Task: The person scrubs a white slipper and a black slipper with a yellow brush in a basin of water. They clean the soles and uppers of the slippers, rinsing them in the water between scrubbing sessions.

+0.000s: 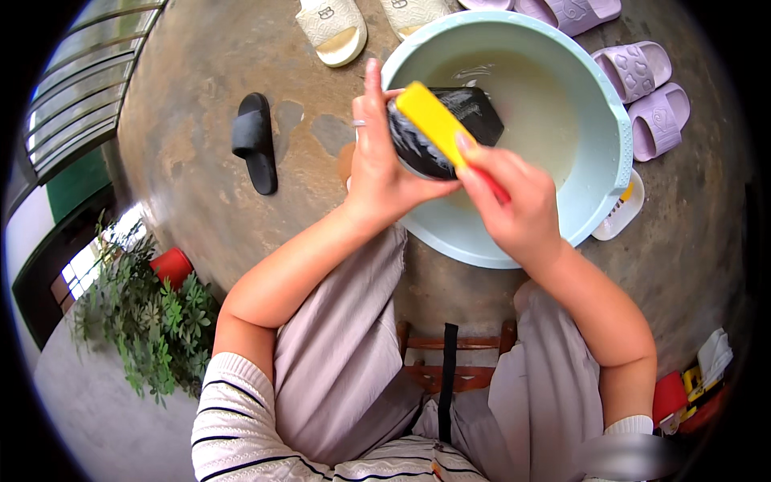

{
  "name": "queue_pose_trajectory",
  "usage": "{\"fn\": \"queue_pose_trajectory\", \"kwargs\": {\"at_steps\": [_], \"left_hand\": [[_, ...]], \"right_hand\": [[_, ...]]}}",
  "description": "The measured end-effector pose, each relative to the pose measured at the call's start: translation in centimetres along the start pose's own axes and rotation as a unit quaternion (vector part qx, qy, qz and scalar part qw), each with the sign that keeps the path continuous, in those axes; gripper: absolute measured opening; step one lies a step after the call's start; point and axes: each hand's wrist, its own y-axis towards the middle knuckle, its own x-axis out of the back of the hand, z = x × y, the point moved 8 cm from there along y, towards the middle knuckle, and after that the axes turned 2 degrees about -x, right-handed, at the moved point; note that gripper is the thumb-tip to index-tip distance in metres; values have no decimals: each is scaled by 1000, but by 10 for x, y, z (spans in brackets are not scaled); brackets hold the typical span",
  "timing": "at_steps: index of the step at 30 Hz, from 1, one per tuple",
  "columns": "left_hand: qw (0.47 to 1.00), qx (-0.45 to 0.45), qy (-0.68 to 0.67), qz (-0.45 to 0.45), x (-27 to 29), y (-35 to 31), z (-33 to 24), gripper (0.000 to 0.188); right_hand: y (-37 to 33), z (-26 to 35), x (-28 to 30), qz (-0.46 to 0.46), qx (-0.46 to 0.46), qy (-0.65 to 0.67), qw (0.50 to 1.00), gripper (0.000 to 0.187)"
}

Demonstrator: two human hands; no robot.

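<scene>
Over the left part of a pale blue basin [502, 245], a black slipper [479, 110] is tilted, with white suds smeared on it. My left hand [374, 165] grips its near left side, thumb along the lower edge and one finger pointing up. My right hand [518, 201] is closed round the red handle of a scrubbing brush [426, 116]. The brush's yellow back faces up and its head lies across the slipper; the bristles are hidden. Cloudy water [538, 112] stands in the basin. Whether the slipper's far end touches the water, I cannot tell.
A matching black slipper [257, 145] lies on the concrete floor to the left. Cream slippers [333, 32] are beyond the basin; lilac slippers [658, 120] and a white one [622, 209] line its right side. A leafy plant [161, 329] stands at left, a wooden stool [458, 373] beneath me.
</scene>
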Motion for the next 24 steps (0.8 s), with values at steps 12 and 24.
{"fn": "queue_pose_trajectory", "kwargs": {"at_steps": [12, 24], "left_hand": [[997, 76, 14, 28, 11, 9, 15, 120], [994, 71, 59, 59, 11, -4, 11, 113]], "right_hand": [[-15, -8, 4, 35, -10, 27, 999, 30], [-37, -33, 1, 33, -85, 48, 995, 25]]}}
